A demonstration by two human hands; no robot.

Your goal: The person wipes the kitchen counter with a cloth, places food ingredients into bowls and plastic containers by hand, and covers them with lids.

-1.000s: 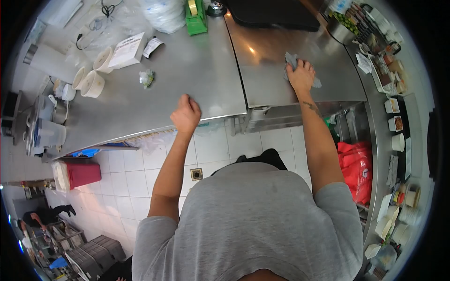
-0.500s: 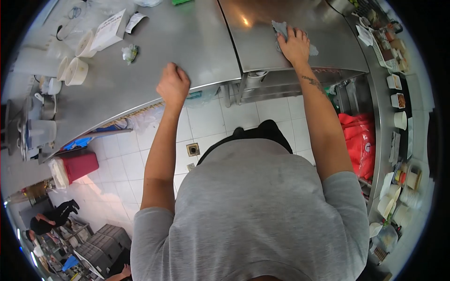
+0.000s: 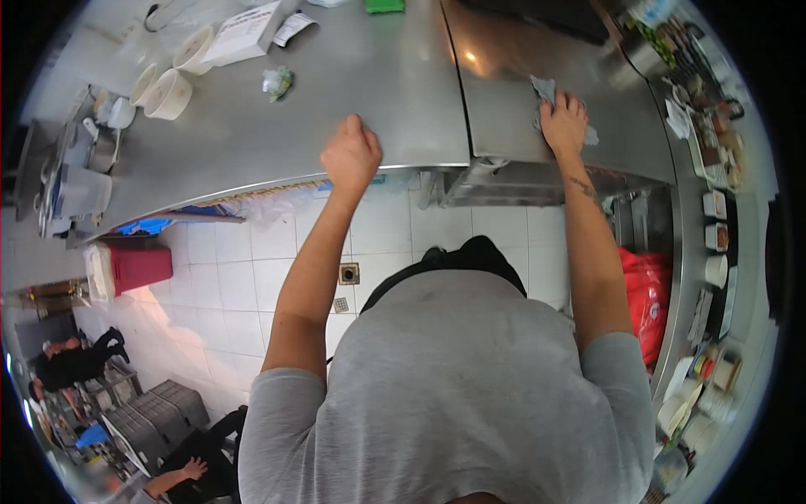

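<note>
Cloth (image 3: pixel 542 87), grey and crumpled, lies on the right-hand steel worktop (image 3: pixel 504 118) beneath the right hand (image 3: pixel 565 126), whose fingers reach forward over it, slightly spread; whether they grip it cannot be told. The left hand (image 3: pixel 351 154) is curled into a fist at the front edge of the left-hand steel worktop (image 3: pixel 403 101). Beyond that fist sits a small crumpled clear bundle (image 3: pixel 277 84) with green matter inside; farther left, white tubs (image 3: pixel 168 94) stand clustered, their contents hidden, near a printed white box (image 3: pixel 248 34). At the left end are a clear plastic container (image 3: pixel 84 191), its contents unclear, and a metal saucepan (image 3: pixel 102 151). Along the right side, a small white dish (image 3: pixel 717 237) holds reddish-brown food, a similar dish (image 3: pixel 714 204) beside it holds something paler, and the contents of a round white cup (image 3: pixel 716 270) cannot be read. Farther up that side, a metal pot (image 3: pixel 642 57) holds green, roundish pieces. Away on the tiled floor (image 3: pixel 277 273) stands a pinkish-red bin (image 3: pixel 143 267) with a whitish lid or liner; past it are grey crates (image 3: pixel 155 420) and a co-worker (image 3: pixel 80 363) in dark clothing.
</note>
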